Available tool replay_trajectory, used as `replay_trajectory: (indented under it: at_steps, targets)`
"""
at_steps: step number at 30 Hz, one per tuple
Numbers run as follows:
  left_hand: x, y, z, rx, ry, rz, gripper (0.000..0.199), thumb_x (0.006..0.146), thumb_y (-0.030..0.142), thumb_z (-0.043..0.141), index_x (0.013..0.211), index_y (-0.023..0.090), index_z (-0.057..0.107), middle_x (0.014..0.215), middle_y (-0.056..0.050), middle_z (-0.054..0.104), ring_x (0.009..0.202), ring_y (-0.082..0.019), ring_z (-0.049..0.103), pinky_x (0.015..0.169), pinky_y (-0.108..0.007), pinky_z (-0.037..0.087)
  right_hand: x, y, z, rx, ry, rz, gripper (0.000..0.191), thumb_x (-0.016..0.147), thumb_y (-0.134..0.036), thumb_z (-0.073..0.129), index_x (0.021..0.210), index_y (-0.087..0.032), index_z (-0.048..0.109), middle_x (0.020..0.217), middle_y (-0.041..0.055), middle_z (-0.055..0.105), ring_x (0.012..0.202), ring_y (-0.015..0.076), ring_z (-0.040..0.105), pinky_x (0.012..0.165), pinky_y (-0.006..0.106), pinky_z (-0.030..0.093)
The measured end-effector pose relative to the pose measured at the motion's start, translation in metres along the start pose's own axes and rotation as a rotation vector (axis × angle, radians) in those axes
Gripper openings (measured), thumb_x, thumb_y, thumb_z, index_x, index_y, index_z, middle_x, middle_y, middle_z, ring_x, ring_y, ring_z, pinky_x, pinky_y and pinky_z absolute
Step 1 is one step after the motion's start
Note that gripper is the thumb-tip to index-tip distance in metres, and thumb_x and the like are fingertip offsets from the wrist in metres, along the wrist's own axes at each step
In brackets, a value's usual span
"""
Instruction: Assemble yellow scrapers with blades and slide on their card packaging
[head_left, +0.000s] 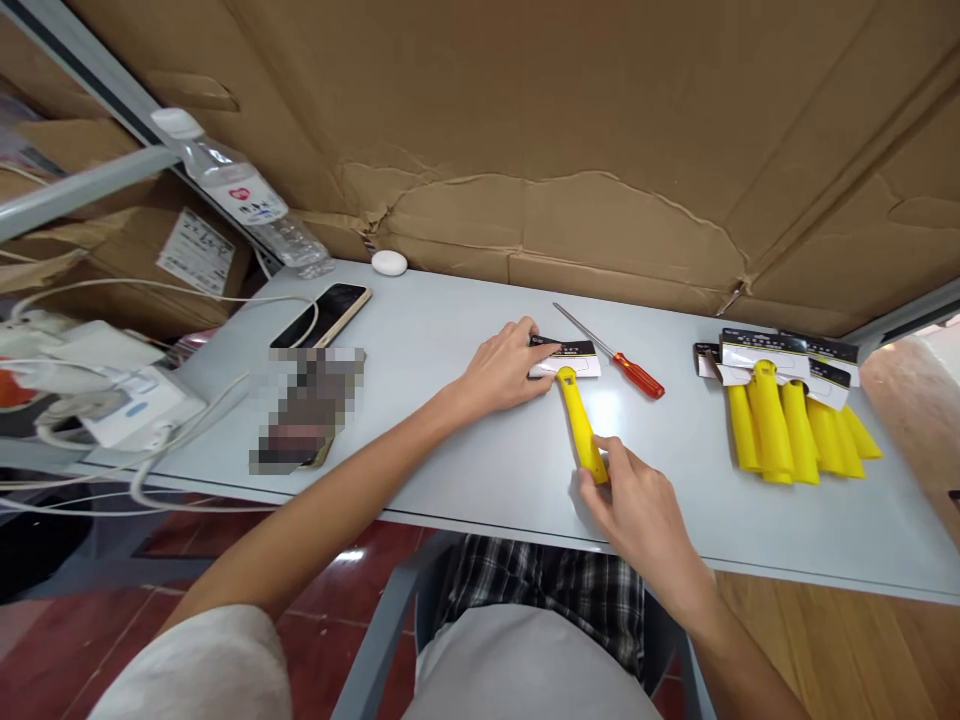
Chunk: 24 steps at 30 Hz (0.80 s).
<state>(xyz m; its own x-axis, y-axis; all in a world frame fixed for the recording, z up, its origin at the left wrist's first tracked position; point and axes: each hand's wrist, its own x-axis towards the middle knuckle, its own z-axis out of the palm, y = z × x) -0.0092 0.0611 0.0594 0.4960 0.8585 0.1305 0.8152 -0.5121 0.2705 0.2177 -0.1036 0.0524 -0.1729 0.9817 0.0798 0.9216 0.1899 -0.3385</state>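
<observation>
A yellow plastic handle-shaped piece (579,425) lies on the table, its slotted top end meeting a black-and-white header card (581,362). My left hand (501,368) rests at the card's left end, its fingers and thumb closed on the card and covering part of it. Around the lower end of the yellow piece, the thumb and index finger of my right hand (637,505) are closed in a pinch. A screwdriver (636,375) with a red handle lies just beyond, to the right of the card.
Several carded yellow pieces (780,425) are piled at the right. Toward the left are a phone (326,318), a pixelated item (307,415), a white oval object (389,263) and a plastic bottle (255,205). Cables and a power strip (139,405) crowd the left edge. Cardboard (525,120) walls the back.
</observation>
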Motion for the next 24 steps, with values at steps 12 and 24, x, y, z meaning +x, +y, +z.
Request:
replay_trajectory:
  at_steps: [12,24]
  targets:
    - [-0.001,-0.008,0.014,0.089,0.04,0.008,0.056,0.104,0.048,0.059,0.152,0.023,0.069,0.162,-0.019,0.054,0.138,-0.042,0.052,0.108,-0.059,0.047,0.0,-0.002,0.007,0.096,0.042,-0.002,0.034,0.111,-0.043,0.05,0.131,-0.018,0.062,0.09,0.0057,0.075,0.067,0.0208,0.067,0.063,0.032,0.045]
    - [-0.034,-0.001,-0.008,-0.077,-0.038,-0.061,0.082,0.111,0.059,0.047,0.178,0.021,0.022,0.182,-0.028,0.025,0.163,-0.049,0.034,0.124,-0.071,0.037,0.004,0.018,-0.005,0.219,-0.008,-0.053,0.054,0.115,-0.053,0.045,0.149,-0.016,0.063,0.109,0.0105,0.078,0.083,0.0228,0.074,0.082,0.041,0.059]
